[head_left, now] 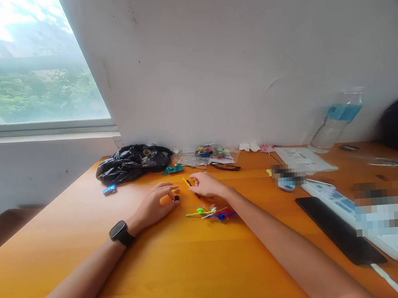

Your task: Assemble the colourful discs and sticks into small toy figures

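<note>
Two hands: I'm watching the left hand [157, 203] and the right hand [206, 185] working low over the orange-brown table [180, 268], facing each other across a narrow gap.
Left arm: it's slanting in from the lower left, a black watch [118, 230] circling the wrist, fingers bending loosely and the thumb pointing across toward the other hand.
Left fingertips: they're closing around a small black piece [177, 197], so I'm calling that a pinch, though how firm it is I'm not managing to tell.
Right arm: this one's running in from the lower right, wrist bending, back of the hand facing up, fingers curling down and inward.
Right fingertips: here they're gripping a thin yellow-and-black stick [186, 181], its yellow end poking out toward the far side, its dark end lying under the hand.
Stick and black piece: they're sitting close together between the hands, apart from one another, the black piece to the left and slightly nearer me.
Coloured pieces: just below the right hand, a green stick [193, 214] and a blue stick [231, 213] are lying in a little cluster beside the forearm; the finer parts are blurring for me.
</note>
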Demonstrator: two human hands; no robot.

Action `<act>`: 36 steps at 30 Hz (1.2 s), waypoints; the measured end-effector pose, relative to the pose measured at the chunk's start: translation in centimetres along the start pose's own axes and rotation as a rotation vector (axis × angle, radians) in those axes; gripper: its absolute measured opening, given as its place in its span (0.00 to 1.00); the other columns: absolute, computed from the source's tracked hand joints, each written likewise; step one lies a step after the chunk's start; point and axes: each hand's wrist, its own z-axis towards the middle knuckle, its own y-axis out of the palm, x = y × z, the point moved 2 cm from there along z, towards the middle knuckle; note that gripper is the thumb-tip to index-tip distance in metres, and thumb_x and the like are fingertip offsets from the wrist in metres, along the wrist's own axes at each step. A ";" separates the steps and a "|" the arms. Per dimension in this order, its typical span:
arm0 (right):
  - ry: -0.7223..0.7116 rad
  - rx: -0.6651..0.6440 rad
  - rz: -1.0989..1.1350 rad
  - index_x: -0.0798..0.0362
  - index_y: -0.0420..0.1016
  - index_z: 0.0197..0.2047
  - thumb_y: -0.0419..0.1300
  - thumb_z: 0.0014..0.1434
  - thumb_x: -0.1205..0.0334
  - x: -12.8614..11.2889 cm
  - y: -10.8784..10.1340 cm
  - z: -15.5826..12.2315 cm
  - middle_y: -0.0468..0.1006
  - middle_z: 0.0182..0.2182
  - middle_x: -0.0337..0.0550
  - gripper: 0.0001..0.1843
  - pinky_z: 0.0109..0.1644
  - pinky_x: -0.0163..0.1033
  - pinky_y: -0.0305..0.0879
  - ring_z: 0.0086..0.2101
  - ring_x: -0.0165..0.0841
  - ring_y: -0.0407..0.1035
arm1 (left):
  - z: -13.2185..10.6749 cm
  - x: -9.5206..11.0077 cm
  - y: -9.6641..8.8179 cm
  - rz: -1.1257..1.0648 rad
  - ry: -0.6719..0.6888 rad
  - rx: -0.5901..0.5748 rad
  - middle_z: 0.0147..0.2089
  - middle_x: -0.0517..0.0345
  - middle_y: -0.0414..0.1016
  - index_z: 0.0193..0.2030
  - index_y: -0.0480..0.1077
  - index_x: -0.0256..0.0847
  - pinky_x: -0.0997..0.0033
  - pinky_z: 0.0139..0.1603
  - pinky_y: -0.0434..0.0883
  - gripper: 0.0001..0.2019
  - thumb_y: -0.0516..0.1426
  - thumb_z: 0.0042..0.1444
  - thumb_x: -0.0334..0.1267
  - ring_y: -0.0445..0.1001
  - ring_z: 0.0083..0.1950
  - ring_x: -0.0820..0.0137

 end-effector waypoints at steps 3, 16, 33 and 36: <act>-0.017 -0.022 -0.034 0.55 0.78 0.43 0.67 0.56 0.60 -0.9 -0.8 -0.7 0.81 0.32 0.42 0.12 0.32 0.34 0.59 0.31 0.32 0.71 | 0.2 0.1 -0.1 0.057 0.008 -0.017 0.69 0.51 0.72 0.50 0.77 0.47 0.50 0.69 0.71 0.09 0.62 0.65 0.44 0.72 0.68 0.57; -0.166 -0.497 -0.099 0.54 0.81 0.33 0.68 0.53 0.64 -3.4 -2.6 -2.4 0.83 0.32 0.41 0.04 0.32 0.32 0.62 0.31 0.32 0.74 | 0.3 -0.6 -0.1 0.083 -0.025 0.012 0.66 0.51 0.75 0.59 0.75 0.47 0.50 0.69 0.72 0.15 0.57 0.69 0.44 0.74 0.67 0.56; -0.052 -0.078 0.925 0.54 0.72 0.36 0.70 0.60 0.58 -6.1 1.7 -1.3 0.82 0.31 0.43 0.12 0.37 0.35 0.73 0.30 0.30 0.77 | 0.1 2.5 -0.8 -0.026 0.071 0.374 0.48 0.53 0.83 0.50 0.79 0.45 0.62 0.50 0.81 0.08 0.63 0.67 0.41 0.82 0.47 0.64; -0.022 0.005 0.813 0.56 0.74 0.33 0.64 0.64 0.64 -6.3 1.7 -1.2 0.80 0.28 0.41 0.07 0.30 0.30 0.65 0.26 0.26 0.72 | 0.1 2.4 -1.1 0.034 0.130 0.362 0.47 0.54 0.81 0.51 0.79 0.46 0.65 0.47 0.80 0.08 0.63 0.67 0.38 0.81 0.45 0.66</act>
